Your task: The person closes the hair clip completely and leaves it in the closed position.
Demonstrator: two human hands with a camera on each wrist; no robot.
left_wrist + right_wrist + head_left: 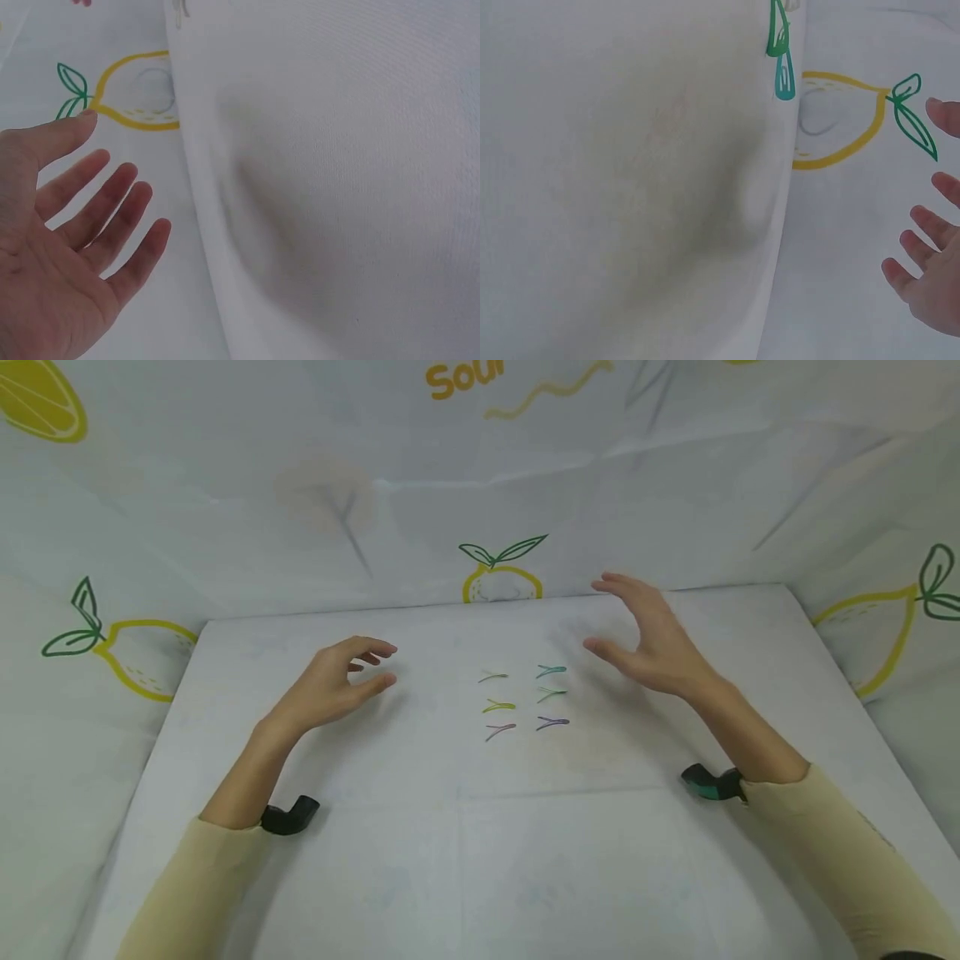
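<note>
Several opened snap hair clips lie in two columns mid-table in the head view. The left column has a pale green clip (493, 677), a yellow clip (500, 706) and a pink clip (501, 730). To the right are a teal clip (552, 671), a green clip (552, 693) and a purple clip (553, 722). My left hand (337, 681) hovers left of them, its fingers loosely bent and holding nothing. On the other side my right hand (652, 639) is raised, thumb and fingers spread, also holding nothing. The right wrist view shows the teal clip (784, 79) near the table's edge.
A white cloth covers the table (375, 877), with a crease across its middle. Behind and beside it hangs a white sheet (262, 527) printed with lemons. Each wrist wears a dark camera mount, the left one (291, 816) and the right one (712, 782).
</note>
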